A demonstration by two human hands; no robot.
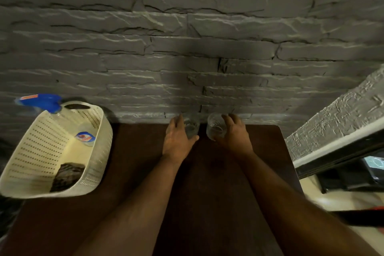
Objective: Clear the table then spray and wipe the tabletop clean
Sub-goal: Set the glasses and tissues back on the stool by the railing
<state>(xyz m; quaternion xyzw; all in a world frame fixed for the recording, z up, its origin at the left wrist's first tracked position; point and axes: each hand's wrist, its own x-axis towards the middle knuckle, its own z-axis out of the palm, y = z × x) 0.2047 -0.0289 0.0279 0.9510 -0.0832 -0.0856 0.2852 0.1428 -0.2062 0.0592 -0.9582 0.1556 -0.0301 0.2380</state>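
Forearms reach from six o'clock up the dark tabletop (pixel 133 172) to twelve o'clock, where our left hand (pixel 176 137) curls around one clear glass (pixel 192 128) and our right hand (pixel 233 133) curls around a second clear glass (pixel 215 128). Both tumblers stand against the far edge, just beside each other, at the foot of the grey stone wall (pixel 187 27).

We judge this to be the clearing step. To do it well we should close firmly round the middle of each glass, lift straight up so they do not knock together, and carry them level. At nine o'clock the cream basket (pixel 27 151) overhangs the table's left edge, so anything we put in it should go down gently.

In the basket stands the spray bottle (pixel 44 102), blue trigger at top, with a dark folded cloth (pixel 66 174) at its near end. Motion blur smears the bottle label. We cannot tell whether the glasses hold liquid or have left the surface. Our fingers hide their far sides.
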